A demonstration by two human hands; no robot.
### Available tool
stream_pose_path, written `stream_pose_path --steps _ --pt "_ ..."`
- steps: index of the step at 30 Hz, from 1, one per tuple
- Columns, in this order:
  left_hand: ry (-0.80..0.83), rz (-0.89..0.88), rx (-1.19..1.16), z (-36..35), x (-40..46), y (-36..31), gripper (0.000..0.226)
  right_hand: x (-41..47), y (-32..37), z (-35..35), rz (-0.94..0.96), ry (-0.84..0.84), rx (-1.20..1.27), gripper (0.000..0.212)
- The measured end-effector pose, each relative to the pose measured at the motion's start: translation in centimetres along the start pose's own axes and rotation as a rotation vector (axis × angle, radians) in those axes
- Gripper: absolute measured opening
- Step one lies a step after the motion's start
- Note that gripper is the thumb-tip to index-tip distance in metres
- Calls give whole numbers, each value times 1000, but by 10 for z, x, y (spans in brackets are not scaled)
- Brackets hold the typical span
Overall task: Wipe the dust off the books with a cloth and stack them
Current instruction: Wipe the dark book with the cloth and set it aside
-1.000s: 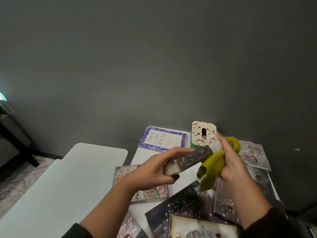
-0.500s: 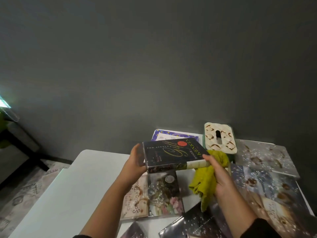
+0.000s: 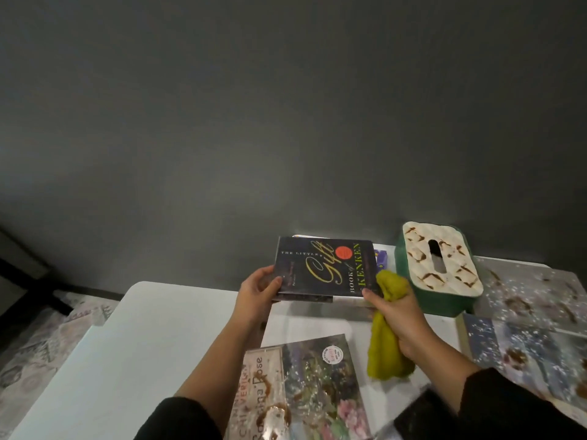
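A single head-worn camera looked forward and down, close over the white worktop (image 3: 152,328), with the dark wall (image 3: 286,106) filling its upper half.

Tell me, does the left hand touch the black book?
Touching. The head view shows the left hand gripping the black book at its left edge, thumb on the cover.

Both arms wear black sleeves of a soft, knit-looking fabric, pushed up toward the elbows so the forearms are bare. The left hand (image 3: 259,289) and the right hand (image 3: 398,314) are bare too. The right cuff looks loose and slightly rumpled.
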State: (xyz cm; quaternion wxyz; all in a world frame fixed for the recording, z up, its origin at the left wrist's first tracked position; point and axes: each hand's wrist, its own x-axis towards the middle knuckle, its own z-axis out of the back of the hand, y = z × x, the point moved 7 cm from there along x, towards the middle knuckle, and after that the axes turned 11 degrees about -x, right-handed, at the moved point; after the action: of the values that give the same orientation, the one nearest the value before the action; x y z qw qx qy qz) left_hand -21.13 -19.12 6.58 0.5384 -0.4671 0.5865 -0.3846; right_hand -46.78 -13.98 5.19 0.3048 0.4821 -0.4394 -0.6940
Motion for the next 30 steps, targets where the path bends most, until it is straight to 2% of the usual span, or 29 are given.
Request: stream_pose_path --steps 3,7,11,17,21,27,30 --pt "44 -52 47 -10 26 1 25 15 7 5 101 -42 -185 55" --pt "61 -60 163 -18 59 9 23 29 6 2 193 -41 -376 52" --pt "14 -59 311 -18 77 28 25 42 -7 3 217 -81 -481 48" --pt "-79 -45 427 -15 80 39 28 44 -18 -2 248 -189 -622 54" --pt "-120 -31 460 -9 77 42 28 41 -20 -7 272 -224 -747 57" --pt "-161 -23 411 -4 60 52 26 36 -9 -11 217 -151 -1010 61" --pt "-130 -24 353 -2 55 57 28 22 23 -24 407 -264 -1087 65"
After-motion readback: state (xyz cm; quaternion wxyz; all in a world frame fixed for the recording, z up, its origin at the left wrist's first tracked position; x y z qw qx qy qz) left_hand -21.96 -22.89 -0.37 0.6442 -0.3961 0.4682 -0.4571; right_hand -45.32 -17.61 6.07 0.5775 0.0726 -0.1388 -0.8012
